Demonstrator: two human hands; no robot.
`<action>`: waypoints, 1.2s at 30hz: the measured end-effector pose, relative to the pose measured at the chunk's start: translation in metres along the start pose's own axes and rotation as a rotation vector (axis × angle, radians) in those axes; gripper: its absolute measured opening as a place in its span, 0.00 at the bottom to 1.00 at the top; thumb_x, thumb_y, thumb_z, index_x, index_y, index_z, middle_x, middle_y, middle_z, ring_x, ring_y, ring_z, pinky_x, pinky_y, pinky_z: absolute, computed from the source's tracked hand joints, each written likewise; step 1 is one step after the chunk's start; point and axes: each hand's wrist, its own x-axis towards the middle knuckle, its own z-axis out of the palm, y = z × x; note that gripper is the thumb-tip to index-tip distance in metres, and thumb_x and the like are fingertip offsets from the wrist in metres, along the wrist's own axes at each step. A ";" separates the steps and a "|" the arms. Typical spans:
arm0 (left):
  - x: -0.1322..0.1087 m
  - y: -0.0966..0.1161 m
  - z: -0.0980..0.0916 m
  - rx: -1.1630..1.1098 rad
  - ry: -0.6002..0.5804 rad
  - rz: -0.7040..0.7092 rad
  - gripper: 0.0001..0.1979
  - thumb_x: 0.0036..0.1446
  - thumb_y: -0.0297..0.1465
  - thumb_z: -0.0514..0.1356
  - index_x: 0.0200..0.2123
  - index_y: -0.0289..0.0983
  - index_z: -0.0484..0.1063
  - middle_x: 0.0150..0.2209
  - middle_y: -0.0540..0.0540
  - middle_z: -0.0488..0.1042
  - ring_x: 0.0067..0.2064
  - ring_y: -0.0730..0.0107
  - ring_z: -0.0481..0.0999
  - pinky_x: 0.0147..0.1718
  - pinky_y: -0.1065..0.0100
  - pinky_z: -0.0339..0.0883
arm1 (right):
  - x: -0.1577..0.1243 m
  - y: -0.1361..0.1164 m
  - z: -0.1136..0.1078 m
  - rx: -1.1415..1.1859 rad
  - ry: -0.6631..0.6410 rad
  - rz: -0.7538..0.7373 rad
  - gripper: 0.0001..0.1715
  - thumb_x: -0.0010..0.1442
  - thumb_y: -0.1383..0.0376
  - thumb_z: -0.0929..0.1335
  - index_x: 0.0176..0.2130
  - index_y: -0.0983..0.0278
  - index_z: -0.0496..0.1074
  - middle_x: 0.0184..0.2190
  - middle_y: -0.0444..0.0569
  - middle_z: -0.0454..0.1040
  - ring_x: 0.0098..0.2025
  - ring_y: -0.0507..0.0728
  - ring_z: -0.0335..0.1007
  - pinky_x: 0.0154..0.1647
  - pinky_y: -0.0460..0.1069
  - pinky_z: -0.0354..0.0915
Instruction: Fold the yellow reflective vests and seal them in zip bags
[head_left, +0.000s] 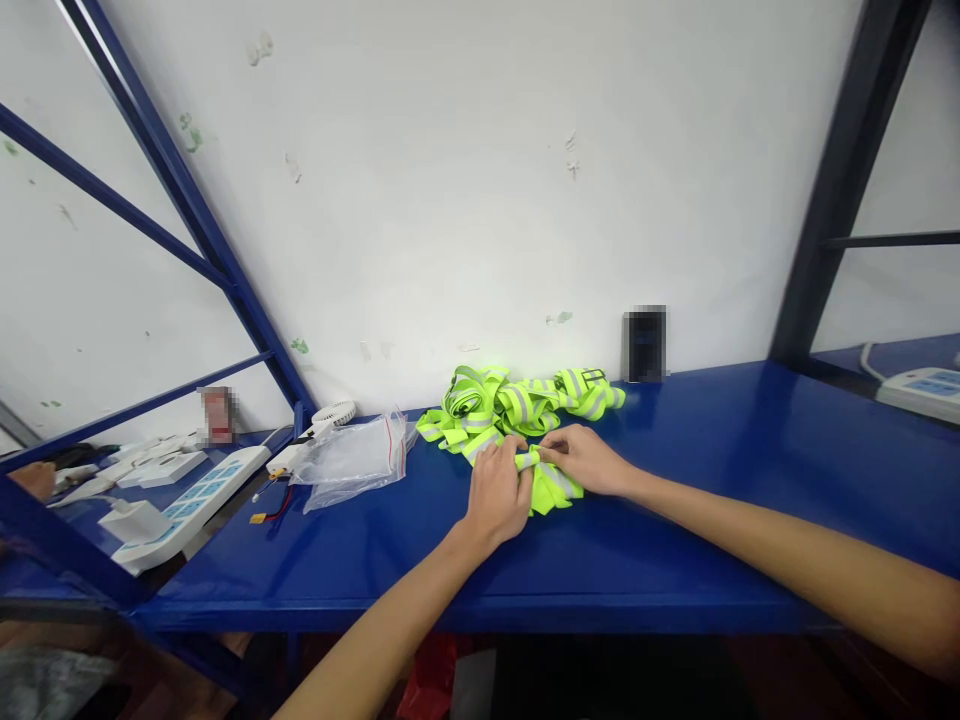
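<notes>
My left hand (501, 490) is closed on the left side of a bright yellow-green reflective strap (551, 488) with silver stripes. On its right side, my right hand (583, 458) pinches the same strap, thumb and fingertips together. Part of the strap is bunched between both hands, and its loose folds spread on the table below them. Just behind lies a heap of similar reflective straps (525, 402), with one coil rolled up at its left and a dark buckle toward its right end. My fingers partly cover the held strap.
The blue table (675, 540) meets a white wall. Clear zip bags (352, 460) lie left, near a small white fan (334, 412) and a wired yellow connector (259, 518). A power strip (199, 505) sits beyond the blue frame. A dark blurred object (645, 345) stands against the wall.
</notes>
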 end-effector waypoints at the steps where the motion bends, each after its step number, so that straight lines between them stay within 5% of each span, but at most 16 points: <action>1: 0.000 0.001 0.000 0.007 -0.009 0.018 0.09 0.60 0.28 0.50 0.45 0.38 0.63 0.40 0.43 0.72 0.43 0.57 0.69 0.43 0.59 0.59 | 0.004 0.000 -0.001 -0.026 -0.012 0.004 0.18 0.58 0.58 0.65 0.31 0.67 0.79 0.28 0.49 0.79 0.31 0.57 0.71 0.31 0.48 0.60; 9: -0.004 0.003 -0.002 0.144 -0.081 0.137 0.11 0.58 0.26 0.51 0.45 0.38 0.64 0.41 0.41 0.74 0.43 0.55 0.68 0.42 0.56 0.58 | 0.033 -0.013 -0.004 -0.272 -0.234 -0.050 0.10 0.55 0.67 0.65 0.26 0.66 0.75 0.25 0.50 0.76 0.29 0.57 0.70 0.28 0.48 0.58; 15: -0.006 0.002 0.001 0.203 -0.065 0.139 0.14 0.59 0.27 0.52 0.49 0.38 0.62 0.45 0.41 0.73 0.46 0.54 0.69 0.44 0.56 0.58 | 0.020 -0.021 0.007 -0.600 -0.272 -0.075 0.14 0.57 0.72 0.62 0.43 0.63 0.69 0.39 0.56 0.76 0.39 0.63 0.74 0.29 0.48 0.58; 21: -0.006 0.002 -0.006 0.097 0.005 0.137 0.10 0.62 0.32 0.51 0.46 0.38 0.65 0.44 0.42 0.74 0.44 0.57 0.71 0.45 0.57 0.57 | 0.000 -0.009 0.018 -0.543 -0.074 -0.130 0.12 0.62 0.70 0.59 0.47 0.64 0.62 0.40 0.55 0.71 0.38 0.61 0.72 0.32 0.50 0.61; 28: 0.001 -0.007 -0.026 -0.064 0.075 0.123 0.10 0.62 0.38 0.54 0.39 0.39 0.70 0.35 0.45 0.75 0.38 0.61 0.72 0.43 0.61 0.57 | -0.009 -0.007 0.021 -0.397 0.185 -0.529 0.09 0.66 0.69 0.56 0.41 0.63 0.63 0.36 0.53 0.67 0.37 0.60 0.66 0.38 0.52 0.66; 32: 0.006 -0.013 -0.022 -0.278 0.206 0.108 0.15 0.63 0.42 0.53 0.43 0.38 0.70 0.42 0.42 0.73 0.45 0.59 0.71 0.47 0.61 0.60 | -0.008 -0.012 0.016 -0.338 0.342 -0.738 0.05 0.66 0.67 0.59 0.37 0.62 0.63 0.34 0.53 0.68 0.38 0.60 0.67 0.39 0.53 0.67; 36: 0.008 -0.011 -0.016 -0.478 0.123 0.064 0.17 0.66 0.41 0.48 0.47 0.37 0.70 0.41 0.44 0.75 0.43 0.64 0.73 0.45 0.66 0.62 | -0.010 -0.014 0.016 -0.265 0.419 -0.767 0.05 0.65 0.68 0.62 0.43 0.62 0.64 0.36 0.52 0.71 0.39 0.59 0.69 0.40 0.53 0.68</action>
